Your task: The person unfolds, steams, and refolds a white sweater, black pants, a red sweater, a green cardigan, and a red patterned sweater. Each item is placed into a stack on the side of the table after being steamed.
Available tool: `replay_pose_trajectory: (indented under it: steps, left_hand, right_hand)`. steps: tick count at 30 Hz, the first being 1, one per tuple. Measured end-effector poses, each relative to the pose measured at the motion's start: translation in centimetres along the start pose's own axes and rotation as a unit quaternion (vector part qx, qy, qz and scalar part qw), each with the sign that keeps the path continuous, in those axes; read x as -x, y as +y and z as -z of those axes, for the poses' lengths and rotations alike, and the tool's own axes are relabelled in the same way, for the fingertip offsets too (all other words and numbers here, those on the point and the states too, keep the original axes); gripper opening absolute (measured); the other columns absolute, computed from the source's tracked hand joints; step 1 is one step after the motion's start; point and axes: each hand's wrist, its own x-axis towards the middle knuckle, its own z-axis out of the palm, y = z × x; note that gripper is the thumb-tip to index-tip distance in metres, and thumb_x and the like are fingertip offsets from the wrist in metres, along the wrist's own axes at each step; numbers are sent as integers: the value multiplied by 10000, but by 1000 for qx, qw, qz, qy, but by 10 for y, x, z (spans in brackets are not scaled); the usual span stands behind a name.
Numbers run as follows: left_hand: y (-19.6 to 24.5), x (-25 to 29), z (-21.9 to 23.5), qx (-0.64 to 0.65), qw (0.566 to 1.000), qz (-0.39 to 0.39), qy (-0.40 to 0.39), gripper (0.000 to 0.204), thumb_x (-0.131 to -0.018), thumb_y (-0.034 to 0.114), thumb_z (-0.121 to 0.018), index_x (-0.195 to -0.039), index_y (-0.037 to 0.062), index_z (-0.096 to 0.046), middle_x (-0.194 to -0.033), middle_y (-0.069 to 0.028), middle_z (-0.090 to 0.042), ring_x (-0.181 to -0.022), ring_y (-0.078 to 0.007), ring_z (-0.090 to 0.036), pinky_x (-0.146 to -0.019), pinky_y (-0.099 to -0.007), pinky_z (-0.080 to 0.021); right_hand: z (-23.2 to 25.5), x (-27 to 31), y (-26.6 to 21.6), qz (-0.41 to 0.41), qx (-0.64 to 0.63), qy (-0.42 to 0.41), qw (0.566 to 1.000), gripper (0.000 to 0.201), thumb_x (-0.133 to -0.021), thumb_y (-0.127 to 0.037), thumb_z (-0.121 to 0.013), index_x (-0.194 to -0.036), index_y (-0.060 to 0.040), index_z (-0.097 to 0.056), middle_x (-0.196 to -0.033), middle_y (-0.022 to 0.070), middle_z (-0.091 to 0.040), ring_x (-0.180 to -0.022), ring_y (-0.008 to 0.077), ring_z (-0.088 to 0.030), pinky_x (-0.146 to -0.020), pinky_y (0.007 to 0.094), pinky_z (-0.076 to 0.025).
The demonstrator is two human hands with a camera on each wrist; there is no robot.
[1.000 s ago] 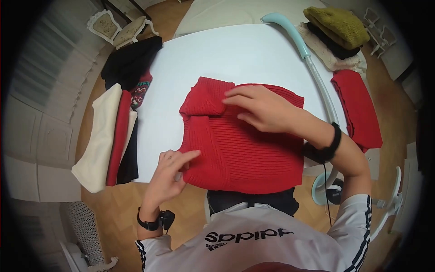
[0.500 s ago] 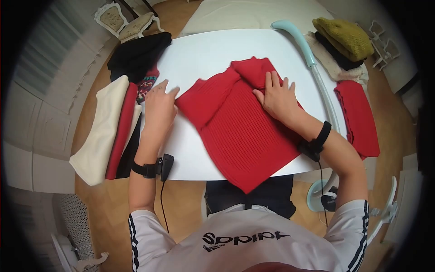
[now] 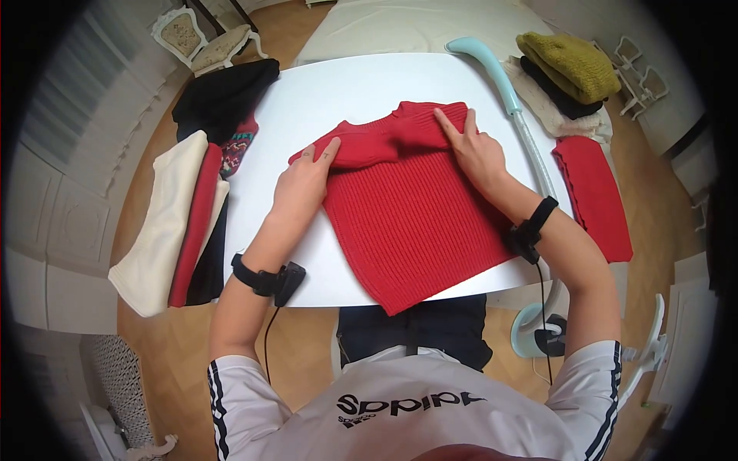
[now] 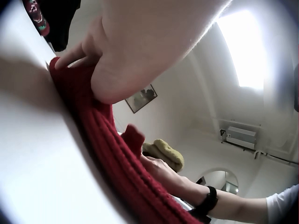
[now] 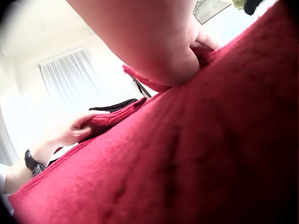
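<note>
A red ribbed sweater (image 3: 415, 223) lies folded on the white table, turned at a slant, its lower corner hanging past the near edge. Its neckline and a folded band run along the far side. My left hand (image 3: 302, 183) grips the left end of that band, two fingers stretched over the top; in the left wrist view red knit shows between fingers and thumb. At the band's right end my right hand (image 3: 480, 160) pinches the fabric, its index finger lying along the top. The right thumb's tip is hidden in the knit (image 5: 187, 154).
Left of the sweater are a black garment (image 3: 227, 96), a patterned knit (image 3: 237, 146) and cream (image 3: 157, 230) and red folded pieces. On the right lie a folded red garment (image 3: 592, 196) and a stack topped by an olive knit (image 3: 573, 65). A pale-blue steamer handle (image 3: 492, 73) and hose cross the table's right side.
The sweater has turned and shifted away from the body, its collar side now at the far side. Both hands have moved to that side; the left, just off the fabric half a second ago, now holds it.
</note>
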Motion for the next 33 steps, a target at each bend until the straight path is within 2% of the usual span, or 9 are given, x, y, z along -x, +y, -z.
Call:
replay_pose_trajectory:
  steps: [2, 5, 17, 20, 22, 23, 25, 28, 33]
  left_hand:
    - [-6, 7, 6, -7, 1000, 3, -3, 730, -885, -20, -572, -1549, 261, -459, -1425, -329, -534, -1085, -442, -692, -892, -468, -601]
    - [-12, 17, 2, -26, 999, -6, 32, 760, -872, -51, -576, -1538, 305, -489, -1499, -348, -458, -1163, -457, -663, -932, -455, -592]
    - [-52, -11, -2, -150, 985, -6, 84, 647, -890, 6, -620, -1487, 246, -550, -1533, -286, -441, -1268, -396, -612, -949, -428, -579]
    - [-50, -12, 3, -161, 985, 7, 58, 657, -889, 2, -628, -1501, 224, -536, -1508, -275, -479, -1269, -402, -608, -976, -433, -561]
    - [-47, -11, 3, -115, 991, -24, 61, 663, -896, -7, -621, -1517, 199, -517, -1527, -243, -480, -1313, -392, -580, -1058, -454, -510]
    - [-44, -11, 6, -114, 991, -26, 58, 663, -896, -7, -621, -1517, 199, -517, -1527, -243, -480, -1313, -392, -580, -1058, -454, -510]
    - [-37, -11, 13, -96, 990, -96, 35, 687, -889, -47, -604, -1528, 183, -499, -1555, -212, -470, -1388, -374, -522, -1152, -466, -434]
    - [-49, -11, -3, -47, 995, -72, -47, 712, -886, -84, -580, -1538, 188, -486, -1582, -192, -448, -1449, -351, -460, -1198, -459, -391]
    - [-55, 1, -1, -17, 995, -88, -31, 840, -845, -157, -538, -1571, 252, -436, -1605, -183, -421, -1470, -368, -422, -1208, -432, -388]
  right_hand:
    - [-7, -4, 6, 5, -15, 14, 1000, 769, -947, -69, -490, -1645, -312, -277, -1468, 420, -428, -644, 300, -740, -524, 384, -603]
    - [-3, -4, 8, 1, 1, -10, 1000, 722, -952, -78, -491, -1626, -290, -341, -1472, 438, -419, -674, 295, -750, -523, 373, -599]
    - [27, -14, 15, -81, -16, -169, 982, 429, -974, -95, -544, -1395, -36, -597, -981, 214, -760, -835, 303, -775, -685, 391, -631]
    - [45, -9, 15, -80, -70, -254, 961, 476, -941, -71, -577, -1413, -8, -564, -1167, 224, -723, -973, 339, -758, -769, 434, -626]
    - [45, 7, 9, -47, -51, -77, 995, 551, -921, -58, -587, -1467, -47, -515, -1407, 240, -590, -1197, 390, -667, -920, 461, -585]
    - [38, 8, 10, -48, -51, -80, 994, 551, -921, -58, -587, -1467, -47, -515, -1407, 240, -590, -1197, 390, -667, -920, 461, -585]
    - [20, 7, 14, 144, -57, 28, 987, 633, -936, -70, -564, -1553, -148, -444, -1555, 256, -433, -1335, 424, -554, -1033, 476, -522]
    - [16, 4, 17, 110, -91, -79, 987, 652, -970, -78, -516, -1591, -243, -407, -1541, 259, -453, -1350, 437, -532, -1067, 467, -503]
    - [4, 2, 25, 90, -121, -72, 986, 731, -940, -6, -513, -1604, -278, -374, -1574, 249, -417, -1353, 430, -534, -1089, 457, -507]
